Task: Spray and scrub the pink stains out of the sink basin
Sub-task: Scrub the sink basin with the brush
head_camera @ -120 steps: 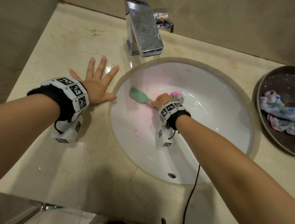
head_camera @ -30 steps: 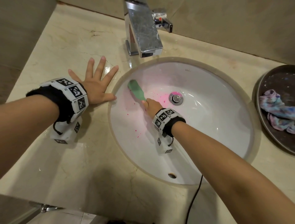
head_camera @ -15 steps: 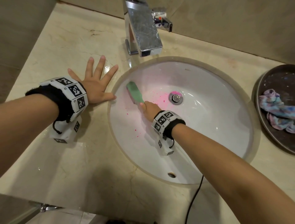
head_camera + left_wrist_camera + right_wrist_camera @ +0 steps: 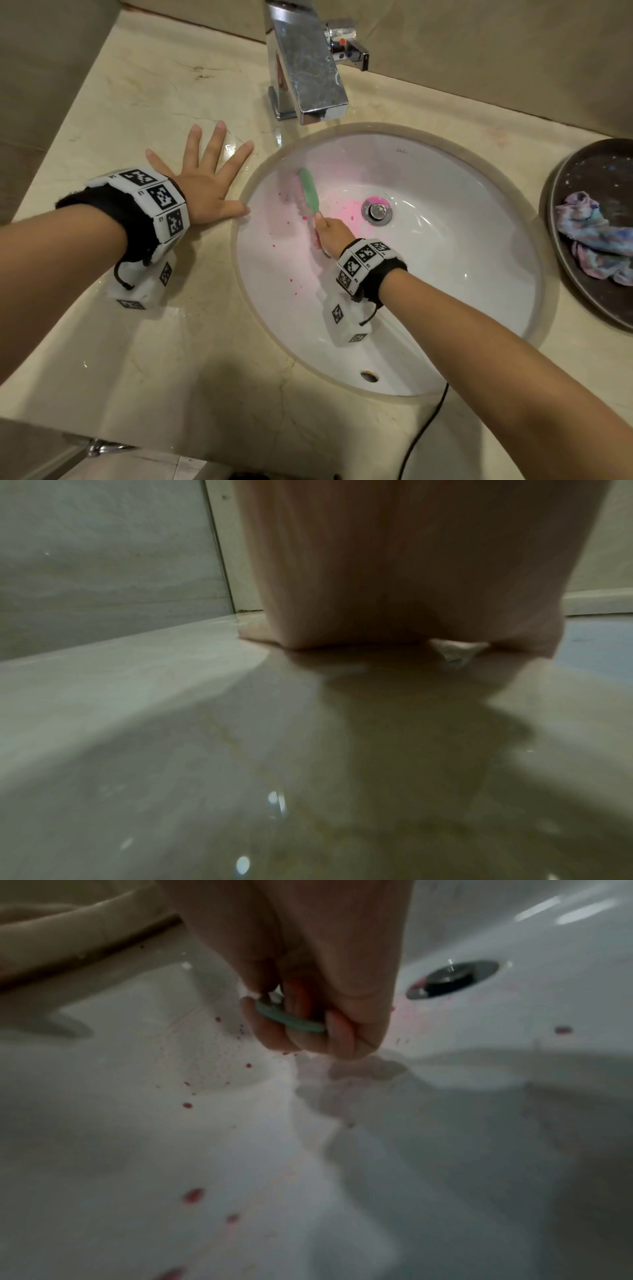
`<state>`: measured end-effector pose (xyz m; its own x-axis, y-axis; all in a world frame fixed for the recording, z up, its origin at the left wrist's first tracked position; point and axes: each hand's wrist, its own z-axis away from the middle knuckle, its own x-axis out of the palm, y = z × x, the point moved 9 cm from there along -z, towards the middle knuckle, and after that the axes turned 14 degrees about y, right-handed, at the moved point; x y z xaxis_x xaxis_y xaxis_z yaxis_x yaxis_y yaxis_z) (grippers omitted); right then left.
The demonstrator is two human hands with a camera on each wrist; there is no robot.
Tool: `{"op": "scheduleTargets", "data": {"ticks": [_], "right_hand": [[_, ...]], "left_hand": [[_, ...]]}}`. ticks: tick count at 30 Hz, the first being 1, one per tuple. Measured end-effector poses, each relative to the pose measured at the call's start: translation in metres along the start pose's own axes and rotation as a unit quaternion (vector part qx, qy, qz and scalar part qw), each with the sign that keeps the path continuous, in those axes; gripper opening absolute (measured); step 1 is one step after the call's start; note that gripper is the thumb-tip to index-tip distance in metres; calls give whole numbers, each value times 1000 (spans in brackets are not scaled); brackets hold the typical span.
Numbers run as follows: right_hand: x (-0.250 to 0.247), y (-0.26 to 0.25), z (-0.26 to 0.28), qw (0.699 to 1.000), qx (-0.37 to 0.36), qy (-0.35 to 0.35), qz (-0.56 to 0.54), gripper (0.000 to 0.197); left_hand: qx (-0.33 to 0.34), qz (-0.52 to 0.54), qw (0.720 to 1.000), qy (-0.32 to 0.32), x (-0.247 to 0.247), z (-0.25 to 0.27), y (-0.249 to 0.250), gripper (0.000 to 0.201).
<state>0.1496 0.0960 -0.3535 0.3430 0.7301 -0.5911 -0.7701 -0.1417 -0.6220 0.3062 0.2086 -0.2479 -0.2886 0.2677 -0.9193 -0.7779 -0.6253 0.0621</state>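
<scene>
Right hand [image 4: 330,236] has its fingers clenched round the handle of a green plastic scrub brush [image 4: 309,192], head against the left wall of the white oval sink basin [image 4: 462,240], pink stains [image 4: 296,291] speckled beside it. Left hand [image 4: 205,185] lies flat, fingers spread, on the beige marble countertop [image 4: 137,359] at the basin's left rim.

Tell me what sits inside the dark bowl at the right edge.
A crumpled multicoloured cloth lies inside the dark bowl, with pale specks on the bare wall. Whatever is under the cloth is covered, and the frame cuts the bowl's right side.

chrome faucet [image 4: 306,68] at back of marble counter [image 4: 154,342], dark dish [image 4: 582,178] w/ multicolour cloth [image 4: 596,240] far right
</scene>
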Motion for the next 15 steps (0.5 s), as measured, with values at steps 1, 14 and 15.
{"op": "scheduleTargets", "data": {"ticks": [1,14,15], "right_hand": [[4,1,4,999,31,-16,-28,52],[33,11,32,949,217,-108,-199,47],[27,10,28,944,227,-89,-222,47]], "left_hand": [[0,0,1000,0,0,0,0,91],[1,-2,1000,-2,-1,1,1,91],[0,-3,1000,-4,-1,1,1,91]]}}
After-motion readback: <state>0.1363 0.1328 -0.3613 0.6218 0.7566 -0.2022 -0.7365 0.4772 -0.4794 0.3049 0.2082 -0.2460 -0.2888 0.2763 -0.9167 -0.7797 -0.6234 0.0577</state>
